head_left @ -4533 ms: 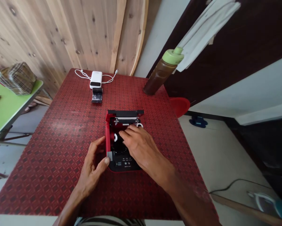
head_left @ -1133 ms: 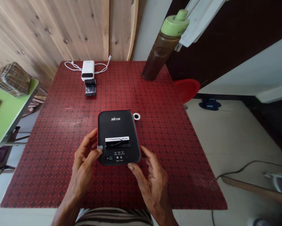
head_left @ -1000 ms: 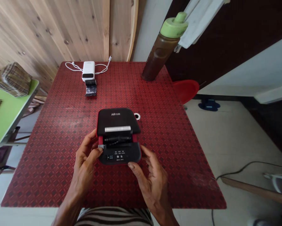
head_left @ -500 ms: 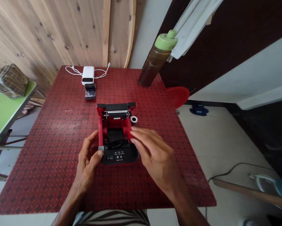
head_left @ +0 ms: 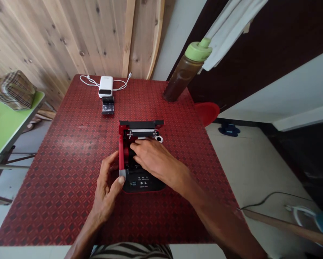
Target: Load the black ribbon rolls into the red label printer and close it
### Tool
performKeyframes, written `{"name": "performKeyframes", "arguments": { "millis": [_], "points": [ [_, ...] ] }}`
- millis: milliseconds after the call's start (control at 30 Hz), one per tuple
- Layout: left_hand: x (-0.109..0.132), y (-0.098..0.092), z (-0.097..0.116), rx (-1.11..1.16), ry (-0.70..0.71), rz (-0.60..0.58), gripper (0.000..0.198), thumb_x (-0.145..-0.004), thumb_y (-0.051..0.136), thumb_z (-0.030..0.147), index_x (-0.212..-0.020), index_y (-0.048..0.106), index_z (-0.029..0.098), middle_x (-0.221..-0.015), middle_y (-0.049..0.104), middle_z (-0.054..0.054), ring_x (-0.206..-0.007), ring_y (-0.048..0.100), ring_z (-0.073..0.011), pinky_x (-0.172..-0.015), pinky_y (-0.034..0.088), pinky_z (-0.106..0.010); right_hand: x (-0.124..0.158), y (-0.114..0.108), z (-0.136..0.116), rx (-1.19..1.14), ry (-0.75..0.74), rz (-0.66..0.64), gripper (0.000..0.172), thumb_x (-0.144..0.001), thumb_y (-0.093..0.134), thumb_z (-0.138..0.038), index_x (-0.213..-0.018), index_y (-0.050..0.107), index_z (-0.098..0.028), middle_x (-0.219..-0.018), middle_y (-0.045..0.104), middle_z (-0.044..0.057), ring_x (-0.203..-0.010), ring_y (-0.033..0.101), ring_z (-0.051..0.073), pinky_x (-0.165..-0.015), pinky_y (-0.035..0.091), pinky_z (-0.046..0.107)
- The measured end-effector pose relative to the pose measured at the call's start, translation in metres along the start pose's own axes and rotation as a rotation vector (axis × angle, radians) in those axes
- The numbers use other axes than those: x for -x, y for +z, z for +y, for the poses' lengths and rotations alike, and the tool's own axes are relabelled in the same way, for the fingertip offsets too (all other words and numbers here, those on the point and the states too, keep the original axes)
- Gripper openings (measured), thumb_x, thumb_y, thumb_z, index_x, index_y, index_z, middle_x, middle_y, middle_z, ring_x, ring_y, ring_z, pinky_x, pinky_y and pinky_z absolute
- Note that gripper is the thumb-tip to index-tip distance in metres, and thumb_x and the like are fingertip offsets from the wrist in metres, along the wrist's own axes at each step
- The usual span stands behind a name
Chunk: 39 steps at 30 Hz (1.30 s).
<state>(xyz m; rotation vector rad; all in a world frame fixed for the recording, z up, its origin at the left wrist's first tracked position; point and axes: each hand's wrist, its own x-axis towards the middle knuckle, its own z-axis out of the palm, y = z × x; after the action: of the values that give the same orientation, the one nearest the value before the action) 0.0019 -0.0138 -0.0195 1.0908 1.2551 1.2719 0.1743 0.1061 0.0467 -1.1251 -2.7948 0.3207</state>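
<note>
A black and red thermal receipt printer [head_left: 142, 184] sits on the table with its black lid [head_left: 141, 125] swung fully back, showing the red interior and a metal roller bar. My right hand [head_left: 150, 155] reaches into the compartment, and its fingertips hide what lies inside. My left hand [head_left: 106, 187] grips the printer's left side, with the thumb at a small grey tab [head_left: 121, 173]. A white ring [head_left: 159, 139] lies on the table just behind the printer's right corner.
A white power bank [head_left: 105, 86] with a white cable and a small black packet [head_left: 107, 104] lie at the table's far end. A tea-coloured bottle with a green cap [head_left: 184, 72] stands at the far right corner. A green table [head_left: 7, 118] holds a plaid bag [head_left: 14, 90].
The printer lid has gone from shut to fully open, swung away from me. My right hand has moved from the printer's front right corner into the compartment. My left hand stays on the printer.
</note>
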Motion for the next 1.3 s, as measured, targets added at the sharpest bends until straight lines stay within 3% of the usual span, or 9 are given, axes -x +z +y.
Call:
{"name": "performKeyframes", "arguments": {
  "millis": [133, 233, 367, 467, 600, 867, 1133, 1233, 1300],
  "points": [
    [0.000, 0.000, -0.001, -0.017, 0.014, 0.005, 0.062, -0.106, 0.064, 0.052, -0.163, 0.053, 0.031, -0.166, 0.056, -0.011, -0.147, 0.059, -0.0357, -0.124, 0.045, -0.054, 0.013, -0.013, -0.013, 0.029, 0.029, 0.089, 0.014, -0.099, 0.067, -0.008, -0.100, 0.076, -0.017, -0.100, 0.081, 0.012, -0.096, 0.077, 0.029, -0.090, 0.063, 0.043],
    [0.000, 0.000, 0.001, -0.020, 0.014, 0.002, 0.063, -0.106, 0.064, 0.052, -0.164, 0.052, 0.031, -0.167, 0.055, -0.011, -0.147, 0.059, -0.0357, -0.121, 0.048, -0.052, 0.037, -0.022, -0.017, -0.047, 0.071, 0.293, 0.014, -0.100, 0.067, -0.011, -0.101, 0.076, -0.022, -0.098, 0.081, 0.007, -0.094, 0.076, 0.026, -0.091, 0.064, 0.041],
    [0.000, 0.000, 0.003, -0.020, -0.004, 0.010, 0.063, -0.104, 0.065, 0.054, -0.162, 0.054, 0.032, -0.164, 0.058, -0.011, -0.143, 0.063, -0.0358, -0.114, 0.054, -0.049, 0.087, -0.026, 0.002, -0.375, 0.157, 0.569, 0.024, -0.098, 0.077, -0.020, -0.121, 0.076, -0.028, -0.111, 0.083, 0.003, -0.101, 0.077, 0.024, -0.094, 0.064, 0.042],
    [0.000, 0.000, 0.002, -0.039, -0.010, 0.029, 0.061, -0.104, 0.066, 0.053, -0.161, 0.056, 0.033, -0.162, 0.060, -0.010, -0.135, 0.067, -0.0341, -0.107, 0.057, -0.048, 0.125, -0.010, 0.023, -0.548, 0.342, 0.664, 0.023, -0.095, 0.081, -0.026, -0.117, 0.078, -0.030, -0.114, 0.081, 0.003, -0.104, 0.077, 0.024, -0.095, 0.063, 0.043],
    [-0.001, 0.000, 0.000, -0.050, 0.002, 0.037, 0.062, -0.104, 0.065, 0.054, -0.161, 0.056, 0.031, -0.157, 0.065, -0.010, -0.133, 0.068, -0.0338, -0.102, 0.059, -0.045, 0.149, 0.025, 0.030, -0.720, 0.523, 0.606, 0.021, -0.091, 0.079, -0.028, -0.112, 0.080, -0.028, -0.108, 0.083, 0.003, -0.096, 0.080, 0.022, -0.087, 0.065, 0.037],
    [-0.002, 0.000, -0.001, -0.067, 0.023, 0.024, 0.063, -0.105, 0.061, 0.053, -0.163, 0.054, 0.028, -0.160, 0.063, -0.010, -0.141, 0.063, -0.0355, -0.110, 0.056, -0.047, 0.125, 0.067, 0.016, -0.696, 0.494, 0.484, 0.029, -0.091, 0.068, -0.016, -0.116, 0.080, -0.025, -0.115, 0.086, 0.006, -0.102, 0.082, 0.024, -0.095, 0.065, 0.039],
    [-0.003, 0.001, -0.001, -0.114, 0.039, 0.053, 0.066, -0.103, 0.063, 0.059, -0.160, 0.057, 0.028, -0.156, 0.067, -0.011, -0.136, 0.067, -0.0360, -0.108, 0.058, -0.047, 0.128, 0.073, 0.023, -0.714, 0.452, 0.432, 0.040, -0.092, 0.067, -0.017, -0.131, 0.077, -0.025, -0.130, 0.083, 0.009, -0.117, 0.080, 0.026, -0.104, 0.064, 0.044],
    [-0.003, 0.000, -0.004, -0.104, 0.039, 0.053, 0.067, -0.102, 0.064, 0.059, -0.161, 0.057, 0.028, -0.156, 0.066, -0.011, -0.135, 0.068, -0.0357, -0.106, 0.059, -0.047, 0.136, 0.065, 0.031, -0.727, 0.460, 0.401, 0.050, -0.092, 0.064, -0.015, -0.139, 0.074, -0.027, -0.128, 0.084, 0.008, -0.106, 0.083, 0.024, -0.098, 0.067, 0.043],
    [-0.003, -0.001, -0.005, -0.093, 0.030, 0.050, 0.066, -0.103, 0.064, 0.058, -0.162, 0.056, 0.029, -0.156, 0.066, -0.010, -0.136, 0.067, -0.0350, -0.109, 0.059, -0.047, 0.138, 0.057, 0.042, -0.719, 0.484, 0.405, 0.044, -0.095, 0.062, -0.017, -0.136, 0.076, -0.027, -0.116, 0.086, 0.006, -0.095, 0.083, 0.023, -0.092, 0.067, 0.042]
  ]
}}
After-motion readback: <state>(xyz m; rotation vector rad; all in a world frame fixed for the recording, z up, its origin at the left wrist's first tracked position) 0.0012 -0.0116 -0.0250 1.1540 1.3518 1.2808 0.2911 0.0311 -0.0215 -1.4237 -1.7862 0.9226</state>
